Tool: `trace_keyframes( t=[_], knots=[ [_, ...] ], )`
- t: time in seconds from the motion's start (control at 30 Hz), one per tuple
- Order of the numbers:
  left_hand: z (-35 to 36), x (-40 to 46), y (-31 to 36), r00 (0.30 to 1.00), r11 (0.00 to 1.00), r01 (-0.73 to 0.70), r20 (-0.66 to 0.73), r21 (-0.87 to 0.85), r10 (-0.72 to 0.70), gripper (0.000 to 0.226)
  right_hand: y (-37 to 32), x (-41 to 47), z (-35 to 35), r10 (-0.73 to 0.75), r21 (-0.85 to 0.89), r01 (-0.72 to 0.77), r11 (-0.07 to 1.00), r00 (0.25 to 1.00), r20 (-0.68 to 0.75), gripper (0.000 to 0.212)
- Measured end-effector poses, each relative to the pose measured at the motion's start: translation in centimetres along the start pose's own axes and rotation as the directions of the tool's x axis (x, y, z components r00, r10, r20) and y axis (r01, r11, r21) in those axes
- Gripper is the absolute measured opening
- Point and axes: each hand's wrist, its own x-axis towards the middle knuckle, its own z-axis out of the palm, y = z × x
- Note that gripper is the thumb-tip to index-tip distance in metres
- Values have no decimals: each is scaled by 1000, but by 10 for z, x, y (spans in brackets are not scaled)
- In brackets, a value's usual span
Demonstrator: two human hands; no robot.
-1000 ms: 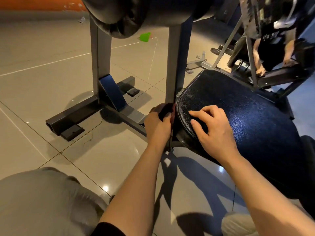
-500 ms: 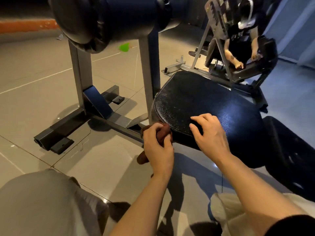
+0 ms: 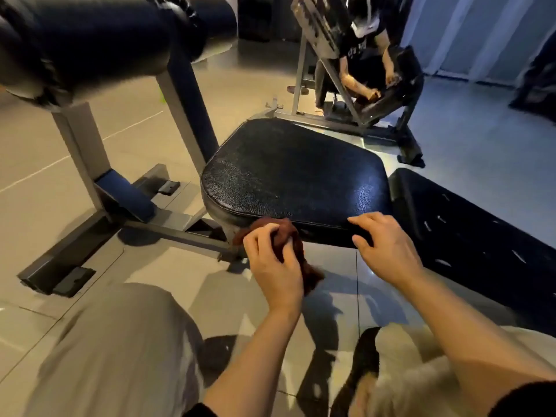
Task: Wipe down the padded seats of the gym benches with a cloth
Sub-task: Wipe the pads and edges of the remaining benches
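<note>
Fingers of the left hand curled round a bunched dark red-brown cloth, pressing it against the near front edge of the padded seat; a loose tail of the cloth hangs below the hand toward the floor. Fingers of the right hand slightly spread and bent, tips resting on the seat's near edge just to the right of the cloth, holding nothing and steadying the pad. Likely faults from here: the cloth is wadded, so only a small patch meets the vinyl and strokes may leave unwiped strips, above all across the far half of the pad; the hanging tail could drag on the floor and carry grit back onto the seat; the cloth sits near the grey steel frame below the pad and could catch there on a sideways stroke; the bracing right hand covers the strip beneath it, which may be skipped. The seat is black, grained vinyl, rounded at its corners, with a piped seam along the near edge and a faint sheen toward the right. A second black pad lies to the right, and a large black roller pad stands far left. Another person works at a bench in the far background
</note>
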Motion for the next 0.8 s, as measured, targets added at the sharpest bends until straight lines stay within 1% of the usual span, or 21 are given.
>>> trace_keyframes(
  t=[0.13, 0.2, 0.27, 0.3, 0.33, 0.37, 0.4, 0.43, 0.5, 0.53, 0.6, 0.7, 0.73, 0.8],
  knots=[
    [16, 15, -4, 996, 992, -81, 34, 92, 78, 26, 0, -4, 11, -114, 7, 114, 993, 993, -24, 44],
    [17, 14, -12, 996, 990, -90, 29, 107, 87, 27, -5, -1, 19, -162, 3, 162, 987, 987, -25, 46],
    [13, 10, -22, 999, 992, -39, 33, 121, 36, 27, -10, 2, 23, -189, 10, 189, 982, 981, -38, 48],
    [10, 6, -27, 1000, 992, 15, 26, 125, -18, 28, -14, 4, 24, -196, 15, 197, 980, 980, -43, 48],
    [6, 3, -30, 998, 990, 66, 5, 126, -68, 27, -17, 7, 24, -200, 22, 202, 979, 979, -45, 47],
    [5, 1, -30, 996, 988, 89, -23, 126, -87, 26, -20, 10, 24, -204, 29, 206, 978, 978, -44, 47],
    [6, 1, -28, 997, 990, 69, -46, 123, -64, 25, -23, 13, 24, -209, 36, 211, 977, 977, -41, 46],
    [7, 2, -24, 999, 992, 13, -51, 125, -6, 24, -26, 17, 24, -218, 40, 219, 975, 975, -38, 45],
    [12, 7, -15, 993, 983, -110, -17, 149, 113, 24, -32, 23, 27, -228, 40, 230, 972, 973, -36, 43],
    [14, 10, -13, 989, 976, -144, -2, 161, 146, 25, -34, 25, 28, -223, 40, 225, 974, 974, -42, 42],
    [17, 12, -14, 989, 975, -148, -1, 167, 150, 27, -38, 27, 32, -197, 51, 200, 978, 978, -72, 39],
    [18, 10, -22, 997, 988, -73, -24, 138, 77, 28, -40, 29, 33, -176, 47, 181, 982, 980, -94, 34],
    [18, 8, -25, 999, 991, -14, -32, 133, 19, 27, -41, 30, 33, -174, 45, 178, 983, 981, -87, 33],
    [14, 3, -34, 984, 973, 176, -64, 151, -168, 25, -41, 32, 31, -172, 44, 175, 984, 983, -68, 33]
  ],
)
